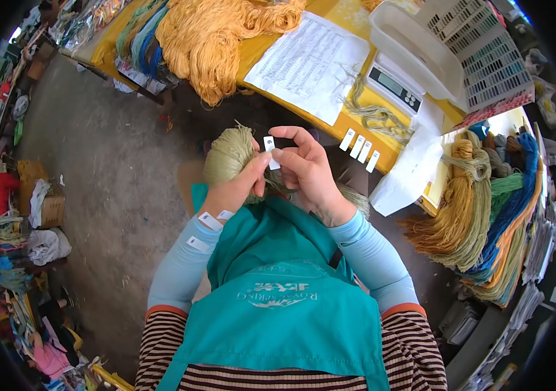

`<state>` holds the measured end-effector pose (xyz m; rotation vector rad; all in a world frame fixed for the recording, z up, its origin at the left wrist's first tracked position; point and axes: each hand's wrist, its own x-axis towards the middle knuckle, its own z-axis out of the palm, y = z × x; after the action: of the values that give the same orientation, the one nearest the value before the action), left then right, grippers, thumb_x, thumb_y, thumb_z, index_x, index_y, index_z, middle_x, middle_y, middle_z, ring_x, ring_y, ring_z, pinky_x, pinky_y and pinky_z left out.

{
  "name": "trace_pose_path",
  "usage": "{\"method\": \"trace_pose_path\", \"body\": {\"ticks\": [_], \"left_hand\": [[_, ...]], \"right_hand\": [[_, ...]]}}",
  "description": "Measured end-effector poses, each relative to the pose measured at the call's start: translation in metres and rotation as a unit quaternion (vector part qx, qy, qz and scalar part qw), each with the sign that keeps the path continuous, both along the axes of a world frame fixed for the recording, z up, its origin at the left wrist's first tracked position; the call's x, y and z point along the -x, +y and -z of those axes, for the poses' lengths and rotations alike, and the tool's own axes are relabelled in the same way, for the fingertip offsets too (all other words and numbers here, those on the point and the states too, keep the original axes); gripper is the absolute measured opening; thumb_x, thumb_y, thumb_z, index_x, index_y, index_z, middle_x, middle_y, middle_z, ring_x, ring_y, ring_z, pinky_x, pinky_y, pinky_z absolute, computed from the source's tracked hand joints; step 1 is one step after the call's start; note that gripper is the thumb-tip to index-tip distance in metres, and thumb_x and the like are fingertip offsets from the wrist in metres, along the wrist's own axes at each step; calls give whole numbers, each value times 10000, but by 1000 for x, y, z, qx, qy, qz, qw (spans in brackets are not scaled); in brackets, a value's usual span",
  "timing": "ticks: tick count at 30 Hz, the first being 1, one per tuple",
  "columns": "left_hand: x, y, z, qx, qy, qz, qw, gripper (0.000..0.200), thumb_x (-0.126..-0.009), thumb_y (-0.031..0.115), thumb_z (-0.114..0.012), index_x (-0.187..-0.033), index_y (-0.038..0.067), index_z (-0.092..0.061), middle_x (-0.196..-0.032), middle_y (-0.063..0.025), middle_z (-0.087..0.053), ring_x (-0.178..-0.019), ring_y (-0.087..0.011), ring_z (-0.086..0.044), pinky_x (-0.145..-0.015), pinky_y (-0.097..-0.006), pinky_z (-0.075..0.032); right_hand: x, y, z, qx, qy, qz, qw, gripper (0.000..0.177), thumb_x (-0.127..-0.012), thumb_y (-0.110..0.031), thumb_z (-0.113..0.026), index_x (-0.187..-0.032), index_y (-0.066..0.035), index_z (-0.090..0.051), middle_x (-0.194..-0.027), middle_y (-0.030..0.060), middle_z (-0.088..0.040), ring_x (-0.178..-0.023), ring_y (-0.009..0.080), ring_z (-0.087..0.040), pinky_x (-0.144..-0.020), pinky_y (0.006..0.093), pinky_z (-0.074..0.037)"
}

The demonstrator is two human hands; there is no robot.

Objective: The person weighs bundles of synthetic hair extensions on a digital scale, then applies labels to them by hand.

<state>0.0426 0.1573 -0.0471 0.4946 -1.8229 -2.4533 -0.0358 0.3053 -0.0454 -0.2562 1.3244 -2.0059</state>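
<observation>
Just right of the olive-green yarn skein (227, 156), a small white numbered label (270, 144), pinched narrowly in the right hand (307, 173), with the left thumb tip against its edge. Around the skein's lower right side, the left hand (245, 179), seemingly closed on the yarn, finger placement hard to make out. Skein likely light, soft and easily snagged: best cradled round its bulk, without tugging strands. Label probably thin and light: best taken by its edges. Below the skein, more white labels on the left sleeve (177, 267) and a teal apron (291, 254). Up and right of it, a digital scale (392, 83) on a yellow table (386, 146). Above it, orange-yellow yarn (203, 49); far right, hanging multicoloured hanks (483, 208).
</observation>
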Motion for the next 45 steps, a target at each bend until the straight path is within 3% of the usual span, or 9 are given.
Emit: {"method": "trace_pose_path", "body": {"ticks": [2, 7, 13, 19, 22, 28, 34, 37, 45], "left_hand": [[-2, 3, -1, 10, 15, -7, 1000, 155, -935, 115, -642, -1067, 80, -568, -710, 20, -557, -506, -57, -491, -446, -217, -383], [-4, 1, 3, 41, 39, 3, 998, 179, -910, 96, -681, -1081, 67, -635, -758, 31, -593, -539, -36, -495, -461, -204, -385], [-3, -4, -18, 27, -70, 58, 995, 181, -905, 159, -702, -1049, 55, -666, -724, 20, -600, -525, -49, -512, -453, -211, -390], [1, -19, -17, -115, -100, 177, 972, 162, -893, 206, -687, -861, 72, -603, -659, 19, -536, -479, -81, -482, -423, -233, -375], [-1, -25, 0, -192, -91, 219, 952, 153, -904, 210, -671, -911, 65, -625, -686, 13, -548, -503, -82, -491, -442, -235, -387], [-5, -16, -4, -163, -83, 197, 963, 191, -925, 204, -632, -1025, 41, -648, -696, 7, -552, -511, -92, -496, -454, -242, -396], [-10, 9, -18, -86, -40, 80, 992, 108, -935, 158, -570, -919, 54, -596, -657, -8, -538, -486, -104, -504, -447, -248, -404], [-10, 13, -23, -86, -11, 50, 995, 130, -947, 176, -577, -872, 69, -587, -636, -1, -535, -483, -107, -511, -443, -250, -398], [-6, 7, -14, -49, -92, 101, 989, 157, -950, 215, -632, -910, 65, -654, -614, 8, -556, -490, -96, -520, -448, -242, -391]], "right_hand": [[-1, -1, -3, 18, -65, 3, 998, 312, -932, -79, -600, -1225, -30, -506, -647, -35, -549, -524, 15, -413, -436, 198, -288], [-3, 0, -18, -9, -2, 19, 1000, 316, -930, -53, -578, -1234, -29, -497, -671, -27, -573, -554, 14, -435, -466, 194, -316], [11, 13, -24, -23, 107, -59, 992, 354, -867, 28, -534, -1217, -21, -517, -695, -50, -520, -631, 14, -451, -570, 190, -344], [14, 25, -12, 35, 79, -157, 984, 344, -776, 83, -521, -1099, -25, -574, -738, -50, -482, -654, 14, -417, -578, 185, -316], [13, 30, -8, 42, 133, -184, 973, 271, -775, 111, -557, -998, -26, -629, -798, -47, -536, -701, 14, -444, -602, 186, -348], [0, 28, 2, 41, 186, -75, 979, 93, -848, 54, -695, -918, -6, -683, -837, 1, -620, -713, 34, -520, -643, 203, -415], [-13, 18, 2, 60, -5, 32, 998, 68, -883, 34, -671, -930, -10, -650, -840, 4, -664, -790, 24, -580, -702, 191, -485], [-23, 9, 2, 12, 183, 119, 976, 142, -903, 16, -658, -1032, -7, -602, -818, -14, -643, -738, 18, -552, -635, 183, -453], [-27, 27, 17, -75, 404, 119, 904, 339, -837, 18, -697, -1148, -35, -573, -699, 26, -583, -557, 53, -502, -495, 222, -393]]}}
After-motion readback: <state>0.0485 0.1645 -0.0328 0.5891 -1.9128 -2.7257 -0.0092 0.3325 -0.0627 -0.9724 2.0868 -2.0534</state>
